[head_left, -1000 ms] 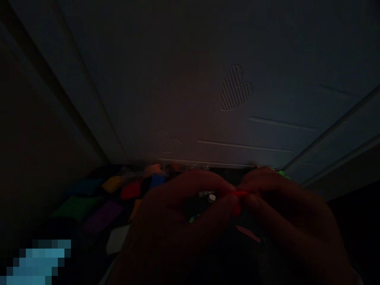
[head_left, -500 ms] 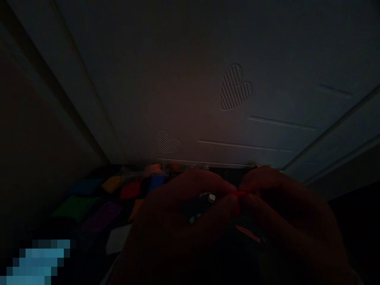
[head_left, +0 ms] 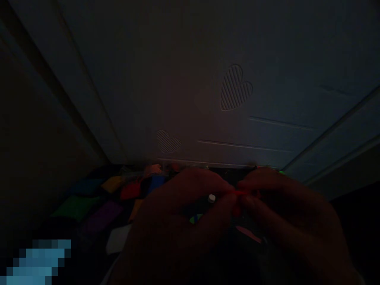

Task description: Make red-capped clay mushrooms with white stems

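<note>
In dim light my left hand (head_left: 181, 213) and my right hand (head_left: 291, 213) meet at the fingertips, both closed in a pinch. Between them shows a small bright red piece of modelling clay (head_left: 240, 192), thin where it is visible; the fingers cover the rest. Just under the fingertips is a rounded, darker red lump (head_left: 236, 209), and I cannot tell whether it joins the pinched piece. A pink, pointed modelling tool (head_left: 248, 234) lies on the dark surface below. Left of the fingertips are a small white block (head_left: 211, 198) and a green and blue round piece (head_left: 196, 218), partly covered by my left hand.
Several coloured packets lie at the left, among them a green packet (head_left: 75, 208), a purple packet (head_left: 103, 213) and a red packet (head_left: 130, 190). A white packet (head_left: 118, 238) is beside my left wrist. Behind everything rises a pale panel (head_left: 190, 79) with embossed hearts.
The fingers of both hands have shifted slightly around the red clay, with a small gap opening above it between the index fingers. The things on the surface stay put.
</note>
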